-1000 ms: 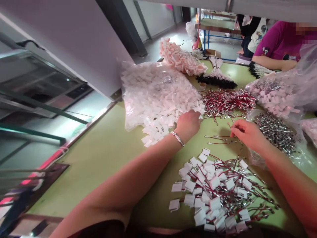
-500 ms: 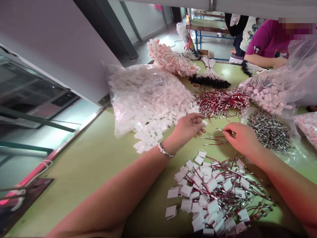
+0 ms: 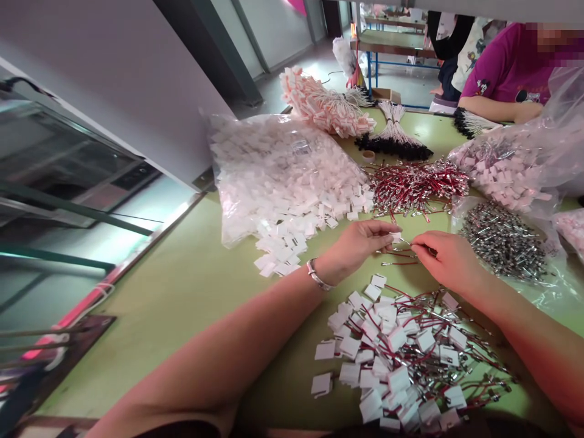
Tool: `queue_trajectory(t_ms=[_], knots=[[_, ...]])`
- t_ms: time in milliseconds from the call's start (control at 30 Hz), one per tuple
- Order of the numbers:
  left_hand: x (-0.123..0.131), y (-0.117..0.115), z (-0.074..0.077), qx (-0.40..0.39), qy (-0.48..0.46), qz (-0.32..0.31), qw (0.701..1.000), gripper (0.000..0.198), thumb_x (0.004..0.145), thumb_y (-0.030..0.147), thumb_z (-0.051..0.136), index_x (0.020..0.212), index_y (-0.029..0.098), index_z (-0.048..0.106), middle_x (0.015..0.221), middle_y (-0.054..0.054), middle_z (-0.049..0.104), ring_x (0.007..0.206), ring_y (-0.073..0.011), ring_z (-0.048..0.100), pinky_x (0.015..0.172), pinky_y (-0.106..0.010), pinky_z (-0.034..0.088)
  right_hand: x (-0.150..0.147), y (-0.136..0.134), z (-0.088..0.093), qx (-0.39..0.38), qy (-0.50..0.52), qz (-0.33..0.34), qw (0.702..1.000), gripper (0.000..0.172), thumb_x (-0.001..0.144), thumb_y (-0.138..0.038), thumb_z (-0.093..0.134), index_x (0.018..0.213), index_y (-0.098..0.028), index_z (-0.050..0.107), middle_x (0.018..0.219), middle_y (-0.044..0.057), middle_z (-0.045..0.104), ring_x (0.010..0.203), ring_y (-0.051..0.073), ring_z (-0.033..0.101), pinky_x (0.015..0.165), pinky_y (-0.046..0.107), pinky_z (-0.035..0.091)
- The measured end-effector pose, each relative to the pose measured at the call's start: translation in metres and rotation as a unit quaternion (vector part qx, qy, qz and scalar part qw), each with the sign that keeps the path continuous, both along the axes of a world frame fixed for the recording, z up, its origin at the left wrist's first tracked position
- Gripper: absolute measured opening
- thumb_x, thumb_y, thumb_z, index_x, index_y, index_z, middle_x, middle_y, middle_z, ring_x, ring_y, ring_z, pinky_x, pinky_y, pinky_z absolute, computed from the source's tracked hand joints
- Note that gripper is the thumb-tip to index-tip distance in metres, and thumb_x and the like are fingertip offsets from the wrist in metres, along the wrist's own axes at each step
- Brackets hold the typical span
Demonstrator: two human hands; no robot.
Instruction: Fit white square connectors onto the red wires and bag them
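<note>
My left hand [image 3: 360, 246], a bracelet at its wrist, pinches a small white connector housing [image 3: 396, 238] between thumb and fingers. My right hand [image 3: 444, 255] is closed on a short wire, and its metal terminal [image 3: 407, 242] points at the housing. Whether the terminal is inside the housing I cannot tell. Under the hands lie a few loose red wires [image 3: 399, 263] with metal ends. Nearer to me, a pile of white housings with red wires [image 3: 396, 340] spreads over the green table [image 3: 191, 316].
White housings spill from a clear bag [image 3: 274, 158] at the left. A heap of red wires [image 3: 417, 185] lies behind my hands. To the right is a bag of metal parts [image 3: 504, 240]. Bundled cables [image 3: 326, 109] lie at the back, and a person in a purple shirt [image 3: 511, 73] sits opposite.
My left hand has moved right with the housing, closing the gap to the terminal in my right hand. The whole view has shifted slightly.
</note>
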State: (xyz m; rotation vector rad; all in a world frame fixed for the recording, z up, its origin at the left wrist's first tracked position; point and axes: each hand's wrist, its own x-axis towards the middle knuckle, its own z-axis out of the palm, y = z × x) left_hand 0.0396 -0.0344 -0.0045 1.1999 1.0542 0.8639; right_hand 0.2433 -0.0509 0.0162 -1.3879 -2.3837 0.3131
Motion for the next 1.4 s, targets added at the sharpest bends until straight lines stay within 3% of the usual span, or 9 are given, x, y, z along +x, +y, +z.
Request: queue_trajectory(t_ms=[233,433,733,867,933,1000,1067,1233,1400], knots=[[-0.002,0.000,-0.001,0.057,0.032,-0.036,0.997,0.021,0.080,0.020,0.064,0.099,0.015,0.071,0.078,-0.004,0.070,0.065,-0.0101,0.060,0.063,-0.025,0.051,0.000,0.002,0.006,-0.215,0.070,-0.007,0.974,0.023,0.088,-0.029,0.047,0.077,-0.019,0.065,0.068,0.001,0.062,0.061,0.014,0.050,0.058,0.027,0.036],[-0.001,-0.001,0.007,0.293,0.126,-0.080,0.944,0.013,0.080,0.020,0.064,0.086,0.019,0.075,0.079,-0.005,0.070,0.075,-0.0134,0.062,0.073,-0.028,0.052,-0.004,0.006,0.014,-0.403,0.145,-0.060,0.902,0.019,0.080,-0.030,0.053,0.070,-0.017,0.062,0.053,-0.006,0.044,0.049,0.010,0.035,0.049,0.025,0.025],[0.003,-0.006,0.002,0.155,0.042,-0.085,0.983,0.015,0.076,0.022,0.064,0.085,0.014,0.074,0.072,-0.004,0.067,0.057,-0.0089,0.058,0.053,-0.022,0.049,-0.015,-0.004,0.005,-0.318,0.182,-0.055,0.929,0.026,0.078,-0.037,0.051,0.057,-0.021,0.049,0.051,-0.006,0.044,0.049,0.010,0.037,0.050,0.024,0.029],[-0.016,0.002,0.024,0.164,0.093,-0.168,0.968,0.023,0.075,0.028,0.067,0.091,0.014,0.074,0.077,-0.005,0.070,0.062,-0.0106,0.060,0.057,-0.022,0.051,-0.017,-0.010,0.010,-0.323,0.151,-0.031,0.934,0.029,0.079,-0.035,0.051,0.054,-0.020,0.049,0.051,-0.004,0.047,0.048,0.010,0.039,0.050,0.024,0.030],[-0.035,0.010,0.042,0.197,0.164,-0.138,0.957,0.030,0.075,0.031,0.067,0.100,0.016,0.073,0.091,-0.006,0.071,0.068,-0.0122,0.062,0.059,-0.023,0.051,-0.015,-0.014,0.016,-0.325,0.111,0.007,0.939,0.029,0.079,-0.033,0.053,0.054,-0.020,0.051,0.050,-0.004,0.046,0.048,0.009,0.037,0.048,0.024,0.027],[-0.056,0.018,0.056,0.244,0.276,-0.007,0.930,0.026,0.079,0.031,0.061,0.094,0.015,0.074,0.091,-0.007,0.071,0.072,-0.0138,0.062,0.062,-0.024,0.050,-0.012,-0.016,0.020,-0.347,0.061,0.070,0.933,0.027,0.079,-0.034,0.055,0.056,-0.019,0.057,0.051,-0.004,0.048,0.048,0.009,0.037,0.047,0.024,0.027],[-0.070,0.024,0.060,0.241,0.381,0.060,0.891,0.022,0.081,0.029,0.058,0.083,0.014,0.074,0.079,-0.005,0.070,0.067,-0.0145,0.061,0.063,-0.025,0.048,-0.009,-0.014,0.019,-0.362,0.022,0.117,0.925,0.027,0.082,-0.034,0.055,0.062,-0.020,0.064,0.053,-0.003,0.053,0.049,0.010,0.041,0.048,0.025,0.029],[-0.059,0.034,0.035,0.239,0.517,0.041,0.821,0.020,0.082,0.025,0.058,0.086,0.014,0.074,0.082,-0.007,0.070,0.077,-0.0198,0.064,0.074,-0.029,0.049,-0.018,-0.001,0.000,-0.183,-0.034,0.060,0.981,0.020,0.086,-0.021,0.051,0.083,-0.020,0.070,0.083,0.003,0.067,0.069,0.015,0.057,0.065,0.028,0.041],[-0.038,0.037,0.009,0.236,0.629,0.004,0.741,0.022,0.087,0.016,0.048,0.092,0.011,0.069,0.103,-0.014,0.062,0.084,-0.0238,0.064,0.072,-0.033,0.049,-0.037,-0.008,-0.015,-0.084,-0.184,0.040,0.978,0.020,0.093,-0.023,0.046,0.092,-0.018,0.065,0.093,0.008,0.064,0.077,0.019,0.061,0.063,0.029,0.040]])
